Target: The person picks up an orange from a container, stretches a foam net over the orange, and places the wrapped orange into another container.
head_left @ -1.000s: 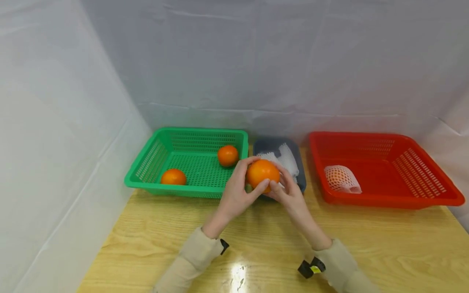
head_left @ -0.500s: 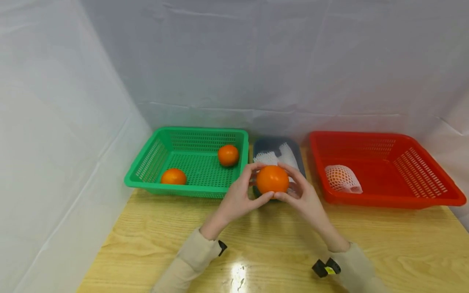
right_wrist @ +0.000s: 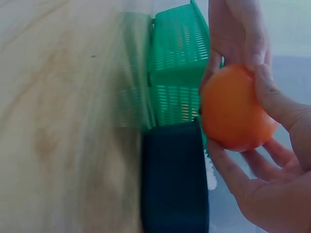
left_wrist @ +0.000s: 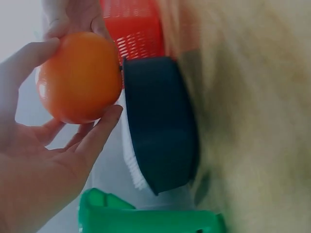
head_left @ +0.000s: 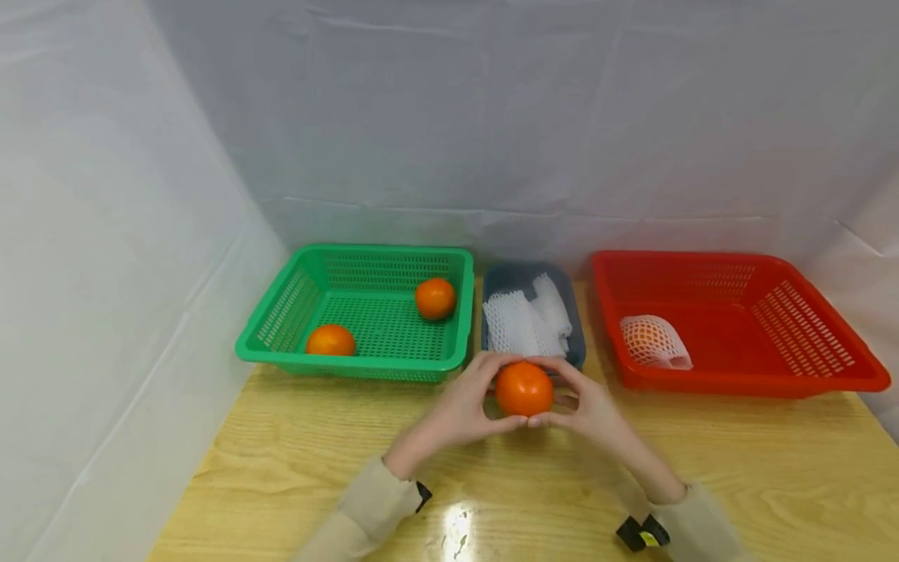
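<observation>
In the head view, both hands hold a smooth, round orange fruit just in front of the dark blue tray. My left hand curls round its left side and my right hand round its right. The thumbs meet at the near side. Both wrist views show the fruit raised beside the tray's rim, between fingers and thumbs. White foam net sleeves lie in the tray. Two similar fruits, one at the front left and one at the right, lie in the green basket.
A red basket stands on the right, holding a fruit in a white foam net. The baskets and tray line the back of the wooden table. White sheeting rises behind and to the left.
Both hands have brought the fruit toward the person and slightly right, from over the tray to its front. The net sleeves in the tray show more fully. The baskets have stayed put.
</observation>
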Motion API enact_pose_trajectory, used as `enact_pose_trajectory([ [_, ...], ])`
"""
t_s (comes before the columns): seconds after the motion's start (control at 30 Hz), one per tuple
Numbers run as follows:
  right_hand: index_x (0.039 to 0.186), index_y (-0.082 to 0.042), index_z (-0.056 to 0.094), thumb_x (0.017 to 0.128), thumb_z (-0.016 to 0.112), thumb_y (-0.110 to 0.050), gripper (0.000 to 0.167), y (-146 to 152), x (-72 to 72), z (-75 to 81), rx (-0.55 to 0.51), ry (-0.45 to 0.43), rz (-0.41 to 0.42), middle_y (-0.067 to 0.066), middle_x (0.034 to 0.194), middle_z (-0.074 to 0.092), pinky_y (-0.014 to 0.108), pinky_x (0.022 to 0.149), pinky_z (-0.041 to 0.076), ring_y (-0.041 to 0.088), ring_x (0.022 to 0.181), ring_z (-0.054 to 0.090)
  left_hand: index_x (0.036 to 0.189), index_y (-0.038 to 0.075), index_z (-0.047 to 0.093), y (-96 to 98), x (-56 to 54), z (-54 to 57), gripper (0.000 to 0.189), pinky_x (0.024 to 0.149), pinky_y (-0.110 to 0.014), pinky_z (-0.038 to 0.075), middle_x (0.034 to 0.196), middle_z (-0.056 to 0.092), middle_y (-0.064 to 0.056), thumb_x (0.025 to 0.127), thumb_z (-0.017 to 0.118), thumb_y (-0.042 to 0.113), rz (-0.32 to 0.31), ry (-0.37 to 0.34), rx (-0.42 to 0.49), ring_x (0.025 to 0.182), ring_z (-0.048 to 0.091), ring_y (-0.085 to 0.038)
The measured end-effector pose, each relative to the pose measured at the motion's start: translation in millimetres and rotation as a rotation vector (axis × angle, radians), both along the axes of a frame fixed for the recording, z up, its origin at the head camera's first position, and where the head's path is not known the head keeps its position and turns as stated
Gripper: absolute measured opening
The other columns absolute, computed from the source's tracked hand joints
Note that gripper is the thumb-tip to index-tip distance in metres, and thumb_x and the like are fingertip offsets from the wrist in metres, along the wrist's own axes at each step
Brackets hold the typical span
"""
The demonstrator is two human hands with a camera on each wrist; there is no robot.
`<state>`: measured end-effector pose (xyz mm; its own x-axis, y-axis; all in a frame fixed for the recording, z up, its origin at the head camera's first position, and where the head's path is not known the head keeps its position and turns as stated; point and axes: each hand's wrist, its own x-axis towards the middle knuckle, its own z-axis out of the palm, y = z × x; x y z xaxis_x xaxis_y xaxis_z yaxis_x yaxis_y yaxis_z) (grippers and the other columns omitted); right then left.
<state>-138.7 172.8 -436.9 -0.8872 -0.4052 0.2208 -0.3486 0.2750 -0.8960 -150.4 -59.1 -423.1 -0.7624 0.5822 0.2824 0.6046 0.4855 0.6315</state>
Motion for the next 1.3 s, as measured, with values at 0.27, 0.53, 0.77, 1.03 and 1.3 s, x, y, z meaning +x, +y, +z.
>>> enact_pose_trajectory([
  [0.27,0.143,-0.001,0.05,0.079,0.086,-0.009,0.073,1.6,4.8,-13.0,0.079,-0.062,0.039,0.024,0.143,0.051,0.043,0.095,0.056,0.043,0.119,0.058,0.142,0.012,0.05,-1.5,7.0,-13.3,0.074,0.096,-0.039,0.053,0.135,0.056,-0.007,0.083,0.084,0.042,0.041,-0.121,-0.068,0.116,0.06,-0.02],
  [0.53,0.146,0.002,0.046,0.086,0.08,-0.01,0.07,2.4,5.8,-20.1,0.04,-0.149,0.076,0.027,0.145,0.047,0.041,0.095,0.056,0.043,0.119,0.057,0.141,0.014,0.051,-2.2,5.4,-22.7,0.074,0.097,-0.04,0.053,0.135,0.057,-0.006,0.082,0.084,0.044,0.049,-0.168,-0.078,0.117,0.058,-0.019],
  [0.77,0.147,0.005,0.044,0.089,0.078,-0.01,0.069,1.9,6.4,-24.2,0.042,-0.191,0.098,0.032,0.145,0.046,0.039,0.095,0.056,0.046,0.121,0.058,0.141,0.014,0.05,-3.4,5.4,-31.6,0.075,0.098,-0.04,0.051,0.135,0.06,-0.005,0.081,0.085,0.043,0.047,-0.202,-0.074,0.118,0.059,-0.02],
  [1.03,0.147,0.002,0.044,0.089,0.079,-0.014,0.069,1.4,9.3,-26.0,0.067,-0.209,0.059,0.031,0.142,0.05,0.036,0.093,0.057,0.043,0.117,0.062,0.15,0.013,0.045,-6.3,5.7,-32.2,0.082,0.1,-0.042,0.051,0.142,0.058,-0.008,0.084,0.081,0.047,0.044,-0.262,-0.102,0.121,0.059,-0.023],
  [1.3,0.144,-0.001,0.047,0.087,0.081,-0.013,0.068,1.4,14.1,-23.3,0.129,-0.168,0.068,0.028,0.143,0.05,0.035,0.087,0.059,0.04,0.112,0.065,0.149,0.013,0.047,-10.1,6.3,-32.0,0.08,0.092,-0.031,0.051,0.135,0.063,-0.005,0.084,0.083,0.043,-0.021,-0.27,-0.081,0.109,0.061,-0.013],
])
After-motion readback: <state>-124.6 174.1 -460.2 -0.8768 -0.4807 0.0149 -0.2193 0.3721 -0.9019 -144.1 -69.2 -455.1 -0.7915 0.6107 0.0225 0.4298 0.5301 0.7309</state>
